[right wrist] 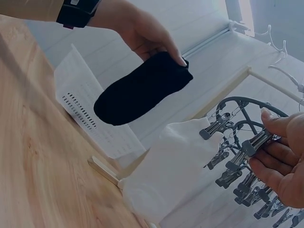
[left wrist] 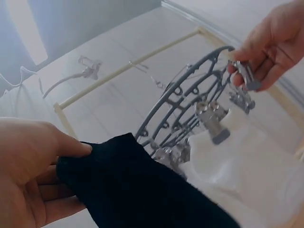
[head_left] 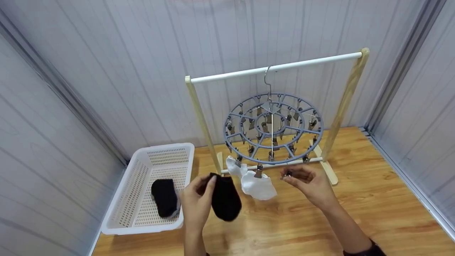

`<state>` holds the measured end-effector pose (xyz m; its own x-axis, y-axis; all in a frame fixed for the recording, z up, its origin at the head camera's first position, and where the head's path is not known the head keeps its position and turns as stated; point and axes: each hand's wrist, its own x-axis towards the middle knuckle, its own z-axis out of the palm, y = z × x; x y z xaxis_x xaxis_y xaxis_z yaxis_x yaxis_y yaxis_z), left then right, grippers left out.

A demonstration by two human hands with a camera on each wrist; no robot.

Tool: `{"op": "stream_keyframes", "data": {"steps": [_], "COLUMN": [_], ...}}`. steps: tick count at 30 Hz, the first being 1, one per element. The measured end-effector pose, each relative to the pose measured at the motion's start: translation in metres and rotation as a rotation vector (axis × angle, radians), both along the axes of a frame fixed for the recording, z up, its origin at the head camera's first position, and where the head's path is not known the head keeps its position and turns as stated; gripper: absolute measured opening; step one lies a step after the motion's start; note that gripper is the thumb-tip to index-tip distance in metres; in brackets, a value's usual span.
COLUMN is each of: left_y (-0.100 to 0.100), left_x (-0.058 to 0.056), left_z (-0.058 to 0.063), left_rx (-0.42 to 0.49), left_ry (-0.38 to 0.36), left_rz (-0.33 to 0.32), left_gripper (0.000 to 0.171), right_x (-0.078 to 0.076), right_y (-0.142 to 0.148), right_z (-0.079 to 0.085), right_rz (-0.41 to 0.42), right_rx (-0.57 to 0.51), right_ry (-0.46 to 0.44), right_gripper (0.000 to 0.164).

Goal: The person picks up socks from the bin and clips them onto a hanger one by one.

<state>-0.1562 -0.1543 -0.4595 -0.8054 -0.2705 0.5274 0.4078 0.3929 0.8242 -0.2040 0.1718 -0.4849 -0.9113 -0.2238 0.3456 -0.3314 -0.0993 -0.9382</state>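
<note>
My left hand [head_left: 197, 199] pinches a black sock [head_left: 226, 199] by its opening, between thumb and fingers, and the toe hangs down. A metal clip [right wrist: 252, 147] at the edge of the round grey drying hanger [head_left: 227, 133] is pinched in my right hand [head_left: 310, 182]. Between the hands, two white socks [head_left: 259, 187] hang from clips on the hanger's near rim. In the left wrist view the black sock [left wrist: 137, 185] partly overlaps the hanger and the white sock behind it.
The hanger hooks over the white bar [head_left: 231, 75] of a wooden-legged stand. At left, a white plastic basket [head_left: 117, 217] holds a black sock bundle [head_left: 165, 197]. The wooden table [head_left: 387, 199] meets panelled walls at the back and sides.
</note>
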Motion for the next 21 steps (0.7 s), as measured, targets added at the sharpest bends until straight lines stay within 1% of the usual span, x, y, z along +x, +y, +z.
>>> {"op": "stream_keyframes", "data": {"steps": [3,8,11,17,21], "left_y": [0.012,0.032,0.043,0.055,0.062], "left_x": [-0.002,-0.005,-0.007,-0.008,-0.011], "left_z": [-0.001,-0.005,-0.008,-0.013,-0.015], "left_rx": [0.028,0.025,0.039,0.071,0.099], "left_ry": [-0.023,-0.078,-0.095,-0.111,-0.135], "left_rz": [-0.066,-0.156,-0.207,-0.251,-0.294], "left_gripper": [0.007,0.008,0.006,0.004,0.006], "right_x": [0.001,0.005,0.007,0.008,0.010], "right_y": [-0.001,-0.004,-0.006,-0.011,-0.010], "right_z": [0.000,0.001,0.003,0.003,0.006], "right_rz": [0.004,-0.001,-0.011,0.001,-0.031], "right_rx": [0.006,0.010,0.003,0.001,-0.011], "right_ry": [-0.003,-0.044,-0.057,-0.040,-0.045], "right_gripper": [0.028,0.029,0.028,0.026,0.026]}}
